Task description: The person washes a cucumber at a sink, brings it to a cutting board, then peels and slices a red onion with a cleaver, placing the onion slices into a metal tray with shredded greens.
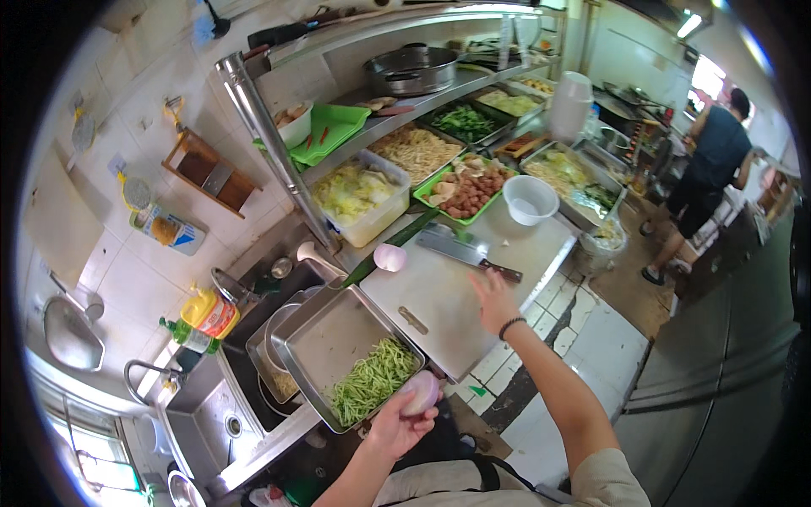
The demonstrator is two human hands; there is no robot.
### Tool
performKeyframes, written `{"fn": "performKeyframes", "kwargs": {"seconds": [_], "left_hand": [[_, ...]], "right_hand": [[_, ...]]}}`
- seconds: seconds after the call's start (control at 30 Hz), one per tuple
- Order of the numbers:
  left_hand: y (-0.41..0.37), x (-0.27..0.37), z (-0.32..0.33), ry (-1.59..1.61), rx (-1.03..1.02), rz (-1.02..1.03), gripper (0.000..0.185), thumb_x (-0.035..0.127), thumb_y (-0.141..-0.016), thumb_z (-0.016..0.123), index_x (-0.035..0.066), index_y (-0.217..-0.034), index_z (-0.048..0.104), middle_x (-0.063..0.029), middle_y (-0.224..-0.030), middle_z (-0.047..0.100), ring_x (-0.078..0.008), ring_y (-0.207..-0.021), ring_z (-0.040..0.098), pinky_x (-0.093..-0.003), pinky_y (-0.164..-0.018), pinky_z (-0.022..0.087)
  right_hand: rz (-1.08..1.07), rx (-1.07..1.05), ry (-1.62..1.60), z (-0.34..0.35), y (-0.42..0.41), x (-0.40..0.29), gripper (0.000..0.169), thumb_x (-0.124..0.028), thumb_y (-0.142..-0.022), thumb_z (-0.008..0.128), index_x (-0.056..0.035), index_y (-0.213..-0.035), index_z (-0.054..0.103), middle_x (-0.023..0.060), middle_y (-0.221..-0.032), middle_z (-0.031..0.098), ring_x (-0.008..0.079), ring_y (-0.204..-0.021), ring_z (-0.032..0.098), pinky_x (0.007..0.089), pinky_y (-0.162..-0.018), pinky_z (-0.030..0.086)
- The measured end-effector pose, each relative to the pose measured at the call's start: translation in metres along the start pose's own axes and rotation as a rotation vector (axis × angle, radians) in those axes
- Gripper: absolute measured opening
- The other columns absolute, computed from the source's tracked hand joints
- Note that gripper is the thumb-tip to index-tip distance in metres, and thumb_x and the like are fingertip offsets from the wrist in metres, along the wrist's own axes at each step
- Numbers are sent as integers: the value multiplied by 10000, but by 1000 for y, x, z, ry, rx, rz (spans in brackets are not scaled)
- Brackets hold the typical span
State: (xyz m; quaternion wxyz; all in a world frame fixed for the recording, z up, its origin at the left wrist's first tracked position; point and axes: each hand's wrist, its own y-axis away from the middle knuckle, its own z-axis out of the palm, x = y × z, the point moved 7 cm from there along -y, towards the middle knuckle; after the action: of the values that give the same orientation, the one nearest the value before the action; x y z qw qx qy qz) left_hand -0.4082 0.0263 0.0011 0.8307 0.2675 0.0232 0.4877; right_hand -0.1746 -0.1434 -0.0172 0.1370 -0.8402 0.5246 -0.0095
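My left hand (399,424) holds a peeled pinkish onion (420,393) beside the near corner of a steel tray (323,323). Shredded green vegetable (374,380) lies in that tray. My right hand (495,298) has its fingers apart over the edge of a white cutting board (437,310), close to the dark handle of a cleaver (453,246); whether a fingertip touches the handle I cannot tell. The cleaver lies flat on the board. Another onion piece (389,258) sits at the board's far left, by a long green cucumber (364,269).
Behind the board stand a green tray of meat chunks (469,218), a white bowl (531,201) and a tub of cut cabbage (380,218). A steel sink (209,412) is at the left. A person (716,152) stands at the far right.
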Motion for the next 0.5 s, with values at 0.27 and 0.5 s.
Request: {"fn": "performKeyframes", "kwargs": {"seconds": [0.27,0.5], "left_hand": [[-113,60,17,-22,223,196,451,223,-921,538,-22,-1289,447,-177,-1131,603,-241,-823,607,-266,-576,465],[-170,82,26,-108,474,391,285,247,-943,477,95,-1179,427,-115,-910,575,-208,-661,581,-280,-487,411]], "right_hand": [[253,-481,-128,28,-76,58,676,-140,-794,635,-145,-1415,369,215,-1072,631,371,-939,637,474,-773,520],[67,-113,-811,-65,-16,51,400,-102,-837,649,-22,-1222,578,112,-600,537,193,-488,539,309,-508,447]]}}
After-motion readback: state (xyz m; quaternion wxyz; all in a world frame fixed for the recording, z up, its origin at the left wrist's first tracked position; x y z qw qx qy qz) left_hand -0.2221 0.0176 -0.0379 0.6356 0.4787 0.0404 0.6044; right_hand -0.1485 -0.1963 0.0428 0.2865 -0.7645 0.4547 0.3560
